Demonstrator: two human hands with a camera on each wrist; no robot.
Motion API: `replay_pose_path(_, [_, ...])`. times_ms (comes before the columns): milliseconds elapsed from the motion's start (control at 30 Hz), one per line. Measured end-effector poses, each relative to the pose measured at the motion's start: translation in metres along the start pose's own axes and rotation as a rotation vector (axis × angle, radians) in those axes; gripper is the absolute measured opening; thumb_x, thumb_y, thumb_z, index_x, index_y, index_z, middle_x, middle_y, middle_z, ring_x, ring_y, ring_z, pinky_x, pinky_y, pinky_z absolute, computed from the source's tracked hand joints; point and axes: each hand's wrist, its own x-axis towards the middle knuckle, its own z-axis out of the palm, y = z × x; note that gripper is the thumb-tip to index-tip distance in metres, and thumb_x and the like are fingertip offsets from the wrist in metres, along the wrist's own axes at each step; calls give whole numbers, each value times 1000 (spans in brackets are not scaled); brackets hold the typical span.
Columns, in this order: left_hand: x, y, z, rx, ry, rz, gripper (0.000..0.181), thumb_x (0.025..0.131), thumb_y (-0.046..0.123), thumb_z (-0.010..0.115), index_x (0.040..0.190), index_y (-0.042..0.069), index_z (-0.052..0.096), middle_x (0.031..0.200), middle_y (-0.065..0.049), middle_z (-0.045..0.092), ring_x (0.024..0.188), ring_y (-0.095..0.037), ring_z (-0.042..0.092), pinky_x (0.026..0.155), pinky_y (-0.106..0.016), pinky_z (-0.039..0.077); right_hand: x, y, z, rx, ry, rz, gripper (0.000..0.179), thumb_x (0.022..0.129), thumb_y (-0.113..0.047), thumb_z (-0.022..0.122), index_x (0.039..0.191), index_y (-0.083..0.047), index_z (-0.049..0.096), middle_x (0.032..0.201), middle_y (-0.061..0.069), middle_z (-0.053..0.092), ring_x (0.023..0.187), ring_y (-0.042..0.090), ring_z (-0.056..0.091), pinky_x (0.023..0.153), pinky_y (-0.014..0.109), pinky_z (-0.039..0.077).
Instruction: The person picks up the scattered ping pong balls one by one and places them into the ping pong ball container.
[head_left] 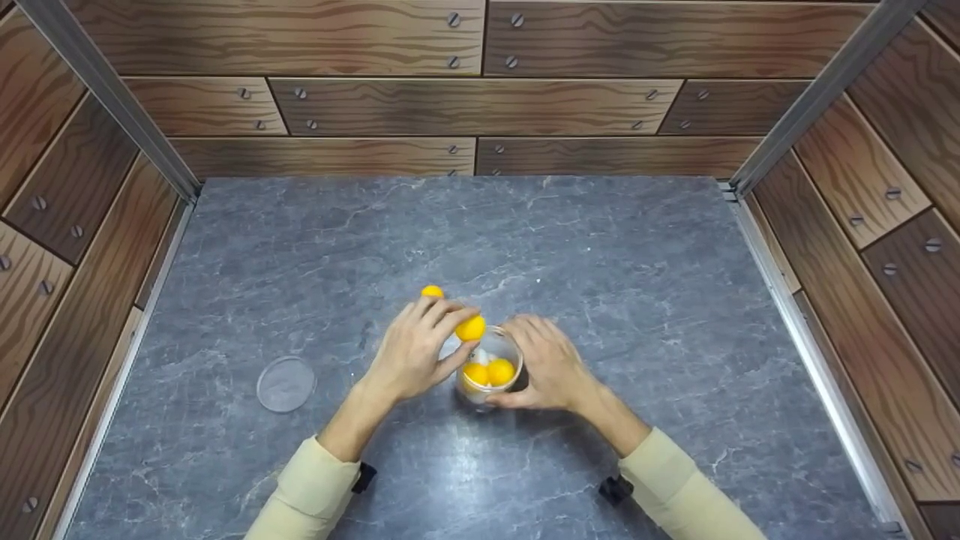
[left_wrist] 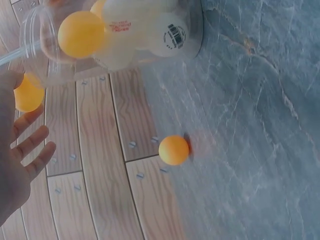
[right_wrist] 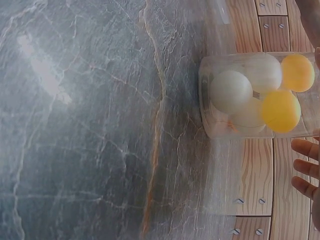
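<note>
My left hand [head_left: 412,352] pinches an orange ping-pong ball [head_left: 470,328] between thumb and fingers, just above the mouth of a clear plastic jar [head_left: 481,399]. Around the jar's right side near the rim curls my right hand [head_left: 553,367], holding it upright on the table. Two orange balls [head_left: 501,372] lie on top inside, over several white ping-pong balls [right_wrist: 231,92], one with a printed mark in the left wrist view. Another orange ball [left_wrist: 174,150] sits on the table beyond my left hand, partly hidden by it in the head view.
A round clear lid [head_left: 286,384] lies flat on the grey marbled table [head_left: 637,285], left of my left hand. Wood-patterned panels [head_left: 472,105] enclose the back and both sides, with metal rails [head_left: 810,360] along the side edges.
</note>
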Motion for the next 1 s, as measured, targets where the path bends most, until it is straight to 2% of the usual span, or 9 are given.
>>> replay_pose_path(167, [0,5,4,-22,20,25,40,93,31,78,128,14,70,115,-1,73,104,-21,66,84,-34,59,0,0,0,-1,12,-8,101,81,-89,56,134,-2,61,125,11,69,117,30,66,103,48,57])
replay_pose_path(333, [-1,9,8,-32,5,47,40,95,33,76,129,14,70,115,-2,74,104,-20,66,87,-34,59,-1,1,0,-8,13,-9,99,80,-85,63,135,-3,58,126,12,69,118,30,66,102,48,58])
replay_pose_path(767, [-2,14,13,-59,-23,52,40,94,33,73,130,16,71,113,0,75,102,-19,65,89,-33,57,-1,1,0,0,24,-19,98,78,-84,66,136,-5,58,124,9,68,114,26,64,98,43,58])
replay_pose_path(1000, [0,15,16,-64,-19,64,40,93,34,74,129,17,71,112,1,75,101,-18,65,88,-33,57,-1,0,-1,10,-4,3,96,78,-84,65,136,-7,58,124,8,68,114,26,65,101,44,58])
